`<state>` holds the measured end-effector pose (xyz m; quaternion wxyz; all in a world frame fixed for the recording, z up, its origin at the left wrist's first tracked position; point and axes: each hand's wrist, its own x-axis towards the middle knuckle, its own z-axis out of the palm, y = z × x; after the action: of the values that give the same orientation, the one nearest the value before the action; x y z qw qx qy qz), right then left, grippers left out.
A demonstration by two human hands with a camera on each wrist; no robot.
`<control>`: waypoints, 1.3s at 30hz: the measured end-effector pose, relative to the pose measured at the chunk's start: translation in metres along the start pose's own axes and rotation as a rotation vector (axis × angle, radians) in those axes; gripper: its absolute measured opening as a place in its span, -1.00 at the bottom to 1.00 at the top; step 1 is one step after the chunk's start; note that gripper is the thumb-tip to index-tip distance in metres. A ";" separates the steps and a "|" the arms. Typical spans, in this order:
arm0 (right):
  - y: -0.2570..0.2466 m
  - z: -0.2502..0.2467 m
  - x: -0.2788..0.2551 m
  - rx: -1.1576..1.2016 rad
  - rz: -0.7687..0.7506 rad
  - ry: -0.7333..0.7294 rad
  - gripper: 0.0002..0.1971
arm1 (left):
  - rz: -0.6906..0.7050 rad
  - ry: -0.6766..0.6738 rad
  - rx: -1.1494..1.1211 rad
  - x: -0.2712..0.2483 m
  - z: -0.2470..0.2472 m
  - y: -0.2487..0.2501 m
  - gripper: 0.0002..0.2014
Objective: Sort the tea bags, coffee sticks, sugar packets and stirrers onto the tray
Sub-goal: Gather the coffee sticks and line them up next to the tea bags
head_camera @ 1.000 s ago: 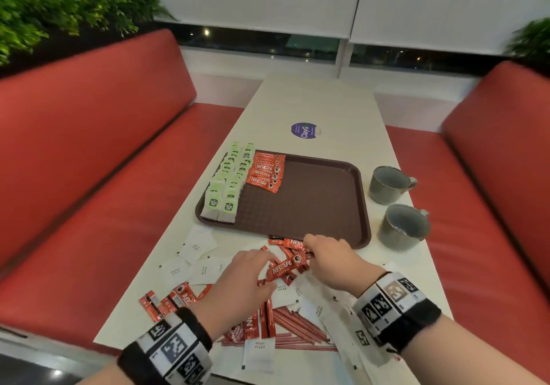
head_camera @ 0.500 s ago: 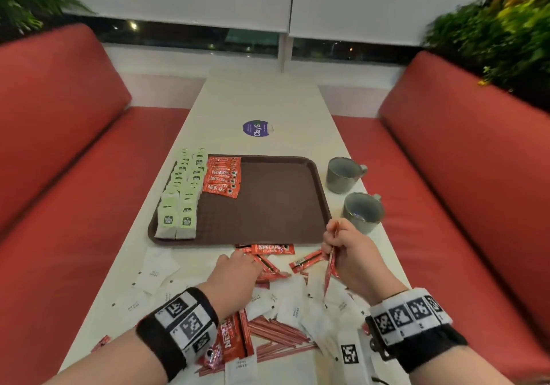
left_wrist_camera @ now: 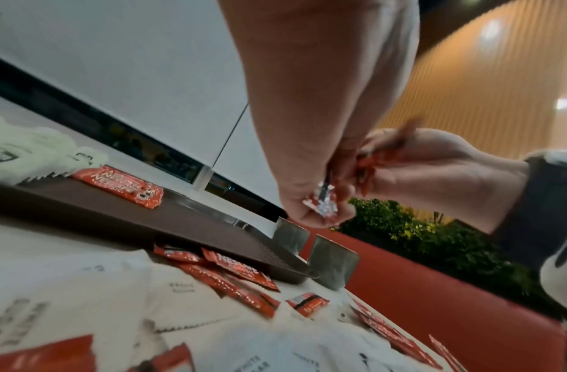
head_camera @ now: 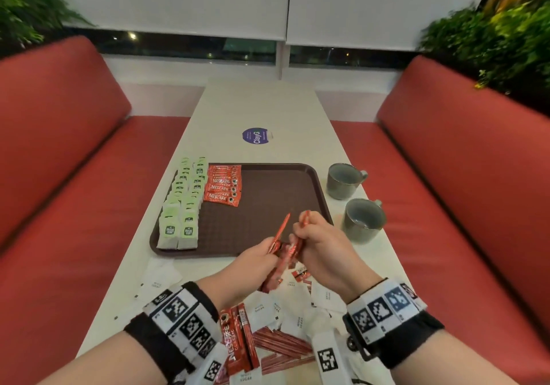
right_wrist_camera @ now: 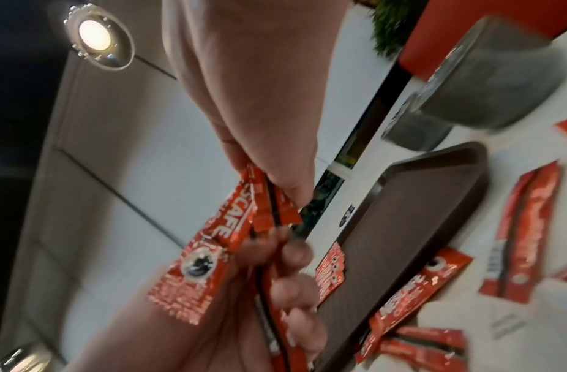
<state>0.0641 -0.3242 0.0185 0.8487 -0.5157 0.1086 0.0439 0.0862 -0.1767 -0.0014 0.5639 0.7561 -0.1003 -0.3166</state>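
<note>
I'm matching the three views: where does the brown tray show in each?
Head: tray mid-frame, beyond both hands.
Left wrist: tray at left-centre, slanting down to the right.
Right wrist: tray at right-centre, tilted steeply.
Shared landmark: the coffee sticks lying on it.

I see brown tray (head_camera: 276, 206), fine dotted texture; red coffee sticks (head_camera: 223, 186), white lettering; pale green tea bags (head_camera: 178, 206); white sugar packets (head_camera: 297, 313); grey cups (head_camera: 361, 220); red benches (head_camera: 464, 194).
</note>
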 end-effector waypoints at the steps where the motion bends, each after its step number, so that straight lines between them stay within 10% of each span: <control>1: 0.002 0.008 0.003 -0.067 -0.003 0.011 -0.73 | -0.020 -0.022 -0.086 0.000 -0.001 0.000 -0.84; 6: 0.007 0.027 0.016 -0.178 0.059 0.035 -0.82 | -0.027 -0.061 -0.382 -0.007 -0.016 -0.006 -0.57; 15: 0.020 0.048 0.015 -0.205 0.081 -0.018 -0.91 | 0.000 0.045 -0.389 -0.022 -0.030 -0.010 -0.94; 24: 0.009 0.019 0.014 -0.472 0.090 -0.006 -0.90 | 0.189 0.211 0.460 -0.031 -0.044 -0.015 -0.79; 39: 0.013 0.012 0.014 -0.430 0.070 -0.073 -0.94 | 0.151 0.274 -0.154 -0.034 -0.055 -0.018 -0.92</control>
<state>0.0775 -0.3081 0.0096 0.7203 -0.6790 0.0840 0.1141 0.0889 -0.1100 0.0036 0.6509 0.7370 -0.0546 -0.1738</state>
